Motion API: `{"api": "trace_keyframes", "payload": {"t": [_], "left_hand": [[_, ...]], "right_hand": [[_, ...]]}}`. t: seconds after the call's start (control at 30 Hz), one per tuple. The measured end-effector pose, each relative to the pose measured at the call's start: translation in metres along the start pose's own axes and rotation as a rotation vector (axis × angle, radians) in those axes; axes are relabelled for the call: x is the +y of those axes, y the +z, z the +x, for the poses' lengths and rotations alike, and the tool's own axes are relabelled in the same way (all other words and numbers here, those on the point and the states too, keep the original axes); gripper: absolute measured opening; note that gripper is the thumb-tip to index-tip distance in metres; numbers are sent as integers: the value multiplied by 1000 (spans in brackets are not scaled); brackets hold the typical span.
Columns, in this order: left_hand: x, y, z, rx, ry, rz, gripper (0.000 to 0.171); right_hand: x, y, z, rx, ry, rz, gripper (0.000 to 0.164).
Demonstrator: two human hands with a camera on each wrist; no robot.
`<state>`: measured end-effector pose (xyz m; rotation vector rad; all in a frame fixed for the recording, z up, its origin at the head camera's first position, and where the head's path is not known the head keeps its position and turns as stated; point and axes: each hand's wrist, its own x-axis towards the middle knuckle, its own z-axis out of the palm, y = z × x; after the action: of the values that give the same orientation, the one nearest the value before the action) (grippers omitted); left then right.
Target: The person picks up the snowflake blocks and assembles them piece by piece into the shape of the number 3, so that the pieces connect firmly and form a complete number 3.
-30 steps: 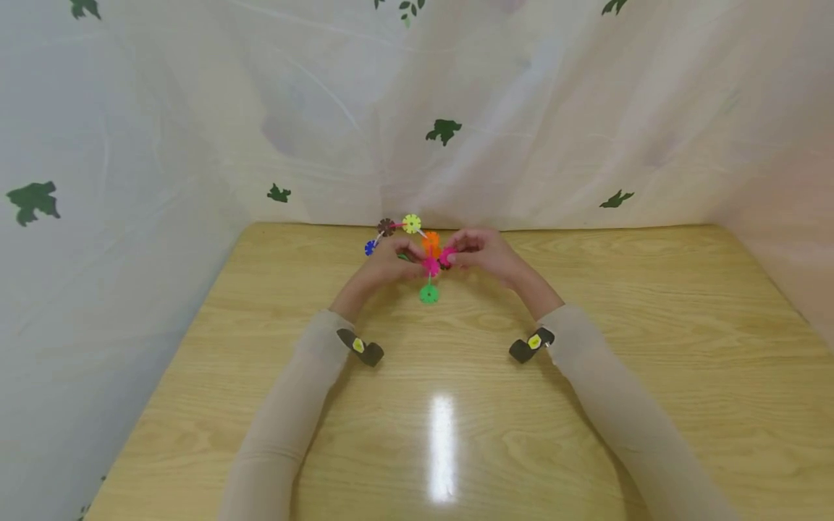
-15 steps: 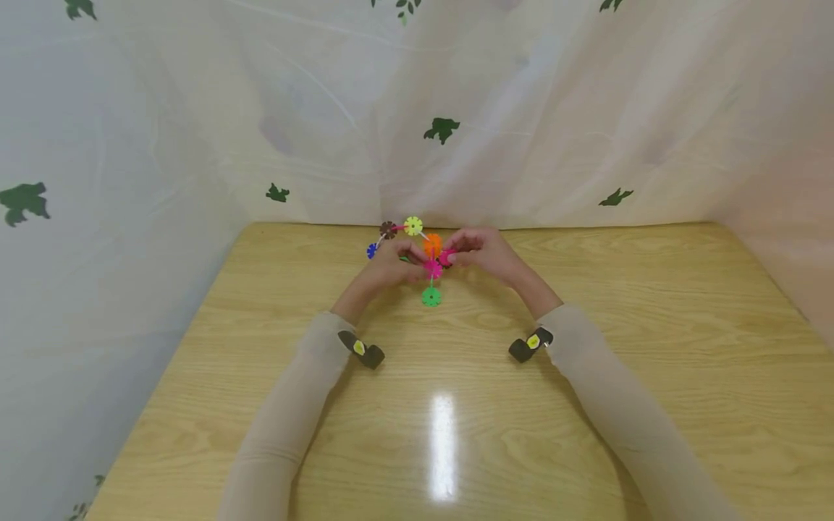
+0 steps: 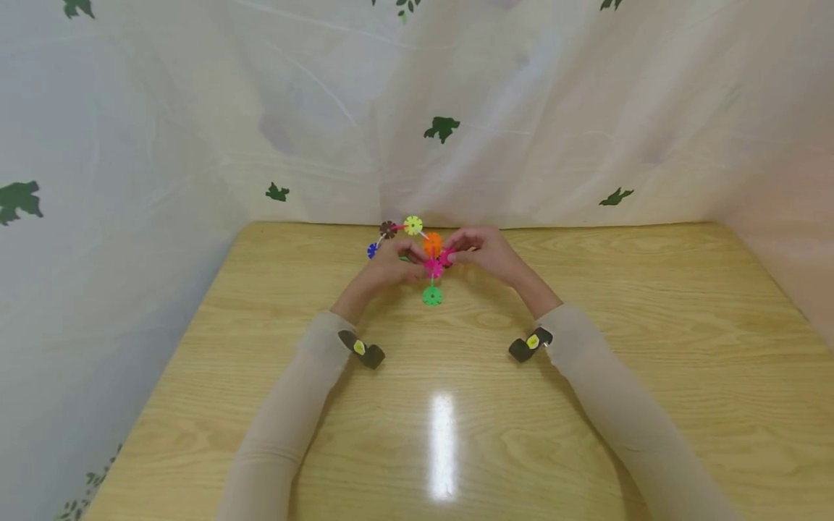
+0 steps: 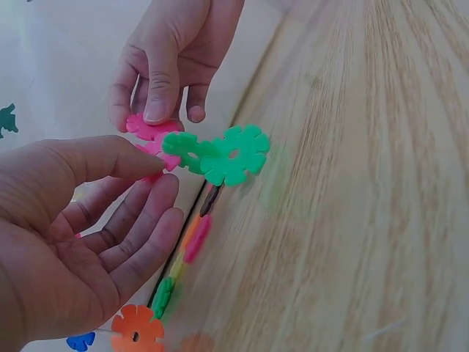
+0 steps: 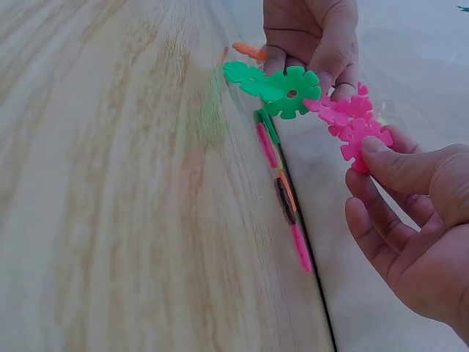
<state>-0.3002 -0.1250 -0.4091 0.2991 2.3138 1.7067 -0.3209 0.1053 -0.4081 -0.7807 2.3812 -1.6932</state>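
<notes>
Near the table's back edge, my left hand point(image 3: 389, 264) and right hand point(image 3: 485, 255) meet at a chain of interlocking flower-shaped plastic discs. My right thumb and fingers pinch a pink disc point(image 5: 359, 143) at the chain's end. Between left thumb and fingers is a neighbouring pink disc point(image 4: 160, 152), partly covered by the fingertips. Two joined green discs point(image 4: 234, 155) stick out from the pink ones toward the person. Behind the hands in the head view show an orange disc point(image 3: 433, 244), a yellow disc point(image 3: 413, 225), a brown disc point(image 3: 388, 229) and a blue disc point(image 3: 372, 250).
More joined discs point(image 5: 284, 198) run in a line below the hands along the table's back edge. Behind the wooden table point(image 3: 469, 427) hangs a pale cloth point(image 3: 521, 145) with green leaf shapes. Both cuffs carry a small black camera point(image 3: 371, 354).
The discs have shifted very slightly to the right and toward the person in the head view. Both hands keep their hold on the pink discs, almost still.
</notes>
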Motion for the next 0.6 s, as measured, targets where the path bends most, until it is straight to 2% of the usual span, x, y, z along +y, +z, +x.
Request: {"api": "trace_keyframes", "payload": {"t": [0.33,0.6], "left_hand": [[-1,3,0,-27,7,-40,23],[-1,5,1,-33,-35,-91,27]], "right_hand": [[0,1,-1,-35,-29,11,10],[0,0,-2,-13,2,33,10]]}}
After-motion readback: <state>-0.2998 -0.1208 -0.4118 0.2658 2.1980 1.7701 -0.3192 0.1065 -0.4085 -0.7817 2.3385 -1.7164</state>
